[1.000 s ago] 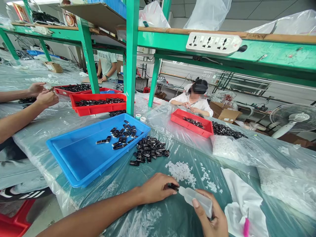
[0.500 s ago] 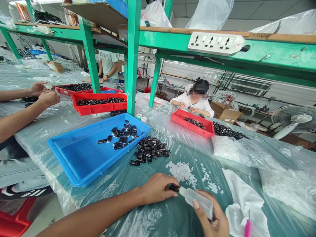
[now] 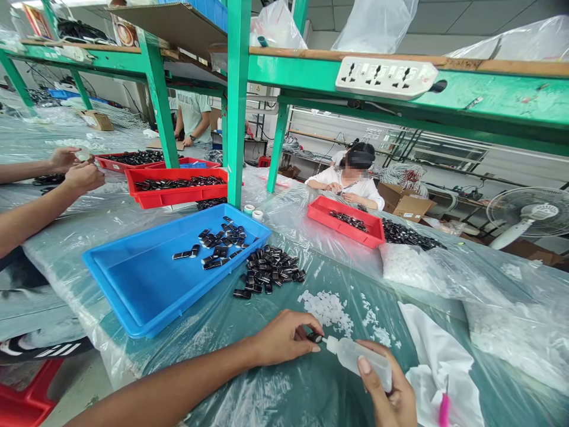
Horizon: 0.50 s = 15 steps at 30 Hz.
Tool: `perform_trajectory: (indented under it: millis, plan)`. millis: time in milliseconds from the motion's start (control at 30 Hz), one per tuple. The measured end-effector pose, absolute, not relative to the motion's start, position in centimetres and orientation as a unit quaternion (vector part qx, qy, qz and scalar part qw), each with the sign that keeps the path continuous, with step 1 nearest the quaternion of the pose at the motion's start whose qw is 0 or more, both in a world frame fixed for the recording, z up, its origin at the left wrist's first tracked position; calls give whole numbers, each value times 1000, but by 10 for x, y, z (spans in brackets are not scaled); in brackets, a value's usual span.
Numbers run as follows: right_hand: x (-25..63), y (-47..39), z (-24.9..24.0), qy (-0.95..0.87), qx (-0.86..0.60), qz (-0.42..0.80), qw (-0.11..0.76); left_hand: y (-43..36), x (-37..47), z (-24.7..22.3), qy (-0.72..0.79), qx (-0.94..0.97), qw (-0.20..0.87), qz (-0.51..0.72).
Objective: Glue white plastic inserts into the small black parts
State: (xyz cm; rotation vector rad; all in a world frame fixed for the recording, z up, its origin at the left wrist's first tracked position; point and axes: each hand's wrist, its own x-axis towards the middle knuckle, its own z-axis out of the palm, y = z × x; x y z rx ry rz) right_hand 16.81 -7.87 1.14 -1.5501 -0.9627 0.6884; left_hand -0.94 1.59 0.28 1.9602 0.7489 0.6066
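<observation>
Between the thumb and fingers of my left hand (image 3: 288, 339) is a small black part (image 3: 315, 337), one end facing right. My right hand (image 3: 389, 385) is closed around a translucent squeeze bottle (image 3: 362, 359), tilted with its narrow tip at the black part; I cannot tell whether they touch. Just beyond my hands lies a heap of small white pieces (image 3: 329, 309). Left of that is a pile of similar black parts (image 3: 271, 270), beside a blue tray (image 3: 146, 279) that holds several more.
A white cloth (image 3: 438, 356) and a pink-handled tool (image 3: 444, 409) lie at the right, near bags of white pieces (image 3: 511, 344). Red trays (image 3: 368, 234) stand farther back. A green shelf post (image 3: 237, 118) rises behind the blue tray. Co-workers' hands (image 3: 82, 172) are at the left.
The bottle has drawn back slightly to the right, showing more of its thin tip. The black part has turned a little in my left hand, its end now more visible.
</observation>
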Motion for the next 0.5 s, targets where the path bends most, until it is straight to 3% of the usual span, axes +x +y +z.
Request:
perform_trajectory:
  millis: [500]
  plan:
    - [164, -82, 2, -462, -664, 233, 540, 16, -10, 3, 300, 838, 396, 226]
